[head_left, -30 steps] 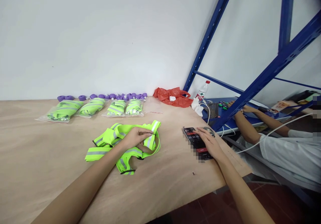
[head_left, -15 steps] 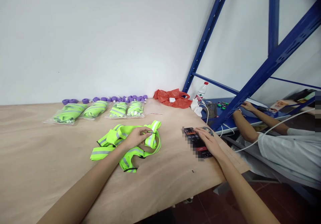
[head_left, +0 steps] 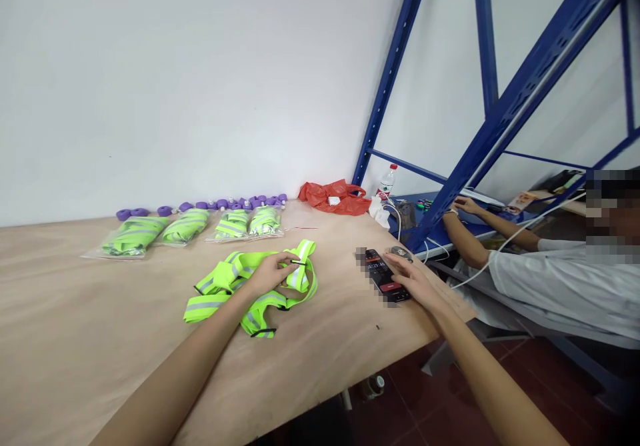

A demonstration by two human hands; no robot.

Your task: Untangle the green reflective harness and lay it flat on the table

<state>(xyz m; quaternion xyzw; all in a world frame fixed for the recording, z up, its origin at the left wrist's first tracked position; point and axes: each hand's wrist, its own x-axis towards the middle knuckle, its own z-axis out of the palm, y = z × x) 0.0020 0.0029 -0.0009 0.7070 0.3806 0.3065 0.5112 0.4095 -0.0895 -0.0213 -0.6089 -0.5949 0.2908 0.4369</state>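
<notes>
My left hand pinches the neon straps near a thin black bar; my palm and wrist cover part of the tangle, so I can't make out how the bands cross underneath. The straps lie loosely heaped on the bench, in front of four clear bags of similar material. My right hand is open, its fingers loosely extended at the right edge of the phone. I can't tell whether they touch it. A pixelated patch hides the phone's left side, and my fingers partly block a small round thing just beyond. Behind the bags, purple pieces stand in a row, their lower parts partly concealed. Both my forearms are cut off by the bottom edge. At right, the blue frame crosses in front of a co-worker's bench.
</notes>
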